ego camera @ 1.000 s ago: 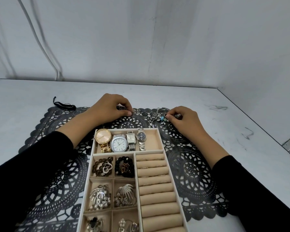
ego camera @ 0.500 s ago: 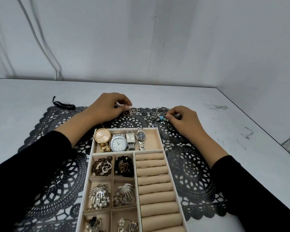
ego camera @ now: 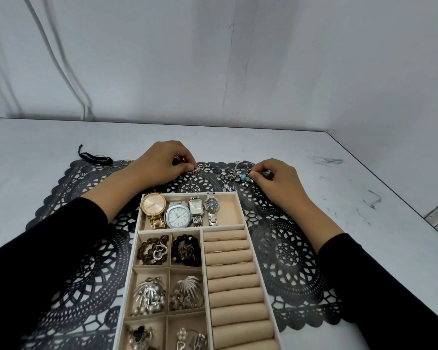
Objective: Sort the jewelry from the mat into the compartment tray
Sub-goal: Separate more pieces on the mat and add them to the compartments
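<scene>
A beige compartment tray (ego camera: 240,226) lies on a black lace mat (ego camera: 286,251). Its top section holds several watches (ego camera: 177,215); the small left sections hold bracelets and brooches, and the right side has ring rolls (ego camera: 232,271). At the mat's far edge my left hand (ego camera: 162,164) is curled over small pieces and pinches a small rose-coloured piece (ego camera: 196,168). My right hand (ego camera: 276,179) pinches a charm bracelet (ego camera: 242,176) with a turquoise bead, lying on the mat's far right part.
A black cord bracelet (ego camera: 94,157) and thin rings (ego camera: 125,162) lie at the mat's far left corner on the white table (ego camera: 364,188). The table's right edge runs close to the mat. A wall stands behind, with cables down its left side.
My left hand's fingers have shifted slightly and now pinch a small piece at its fingertips. My right hand has stayed on the charm bracelet.
</scene>
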